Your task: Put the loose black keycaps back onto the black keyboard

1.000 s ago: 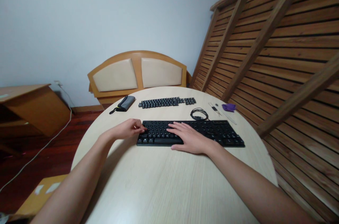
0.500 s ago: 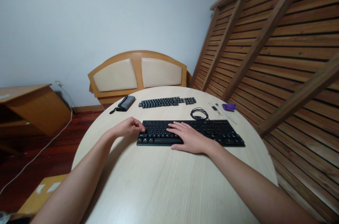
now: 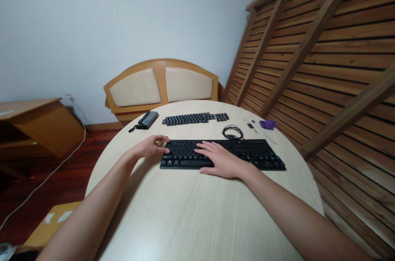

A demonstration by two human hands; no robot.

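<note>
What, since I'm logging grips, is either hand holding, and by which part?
Nothing visibly: the right hand lies flat across the computer keyboard; the left hand, open, is at the keyboard's left edge.

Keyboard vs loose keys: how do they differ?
1. The keyboard is one piece; the loose keys are separate caps laid in rows.
2. The keyboard spans wider than the loose keys.
3. The keyboard lies nearer the person, under the right hand; the loose keys lie beyond it, with no hand on them.

Shared: both dark, on the table.
</note>
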